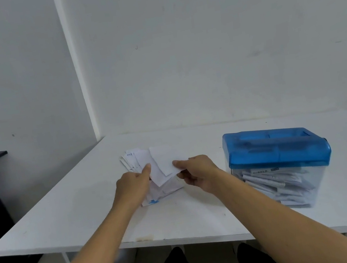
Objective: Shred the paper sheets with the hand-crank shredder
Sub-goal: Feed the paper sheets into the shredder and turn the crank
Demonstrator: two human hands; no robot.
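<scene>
Pinching one white paper sheet (162, 167) with the fingers of left hand (132, 184) and right hand (197, 172), just over the paper pile (132, 160) on the surface (182, 217), left of the blue-lidded shredder (278, 152), print unreadable.

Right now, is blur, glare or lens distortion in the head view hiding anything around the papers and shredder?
Head view: soft even light, no glare; the wide lens slants the wall corner; print on the paper pile is too blurred to read; the paper sheet between left hand and right hand and the hand-crank shredder are distinct.
</scene>
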